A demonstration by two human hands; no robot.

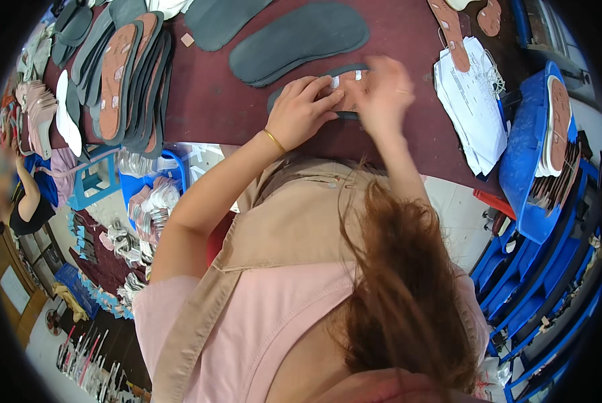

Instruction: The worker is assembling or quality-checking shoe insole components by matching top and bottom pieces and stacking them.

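Head view: fingers of the left hand (302,111) are bent, with their tips at the brown insole (348,101); whether they pinch it or merely press cannot be determined. The right hand (385,94) is blurred over the insole's right end; the state of its fingers cannot be told. The brown insole lies on a dark grey sole (348,69), whose edge shows around it, near the person's side of the maroon table (203,101). White patches are visible on the insole between the hands.

Just beyond lies a pair of stacked grey soles (301,41), with another grey sole (221,21) to its upper left. Farther left, a small tan square (187,40) sits near a leaning row of insoles (117,80), brown and grey. Right of the hands, printed papers (474,111) lie near the table edge, beside a blue bin (521,191) holding further insoles (557,124). At far left, a co-worker's arm (29,188) is noted.
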